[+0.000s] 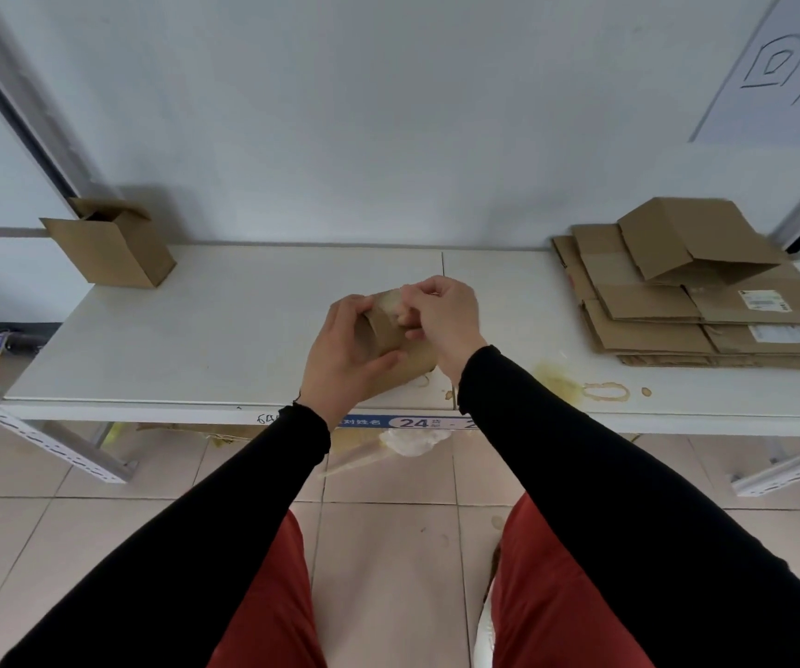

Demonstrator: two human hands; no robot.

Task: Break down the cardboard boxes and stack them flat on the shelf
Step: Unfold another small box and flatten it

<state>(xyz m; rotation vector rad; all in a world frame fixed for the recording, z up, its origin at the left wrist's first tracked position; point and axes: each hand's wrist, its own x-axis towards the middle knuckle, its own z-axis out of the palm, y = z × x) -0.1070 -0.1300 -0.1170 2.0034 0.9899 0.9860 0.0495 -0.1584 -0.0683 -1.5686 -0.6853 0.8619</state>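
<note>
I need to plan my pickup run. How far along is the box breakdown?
Done: a stack of flattened boxes lies at the shelf's right end. In hand: left hand and right hand grip a small box. Left: that one, plus the open box standing far left.

We are seeing a white paper sign [788,65] with handwritten characters hanging on the wall [340,113] at upper right; yellowish stains [581,389] are marking the surface; a blue label [402,422] is reading "24"; crumpled clear plastic [410,442] is lying on the tiled floor [388,547].
</note>
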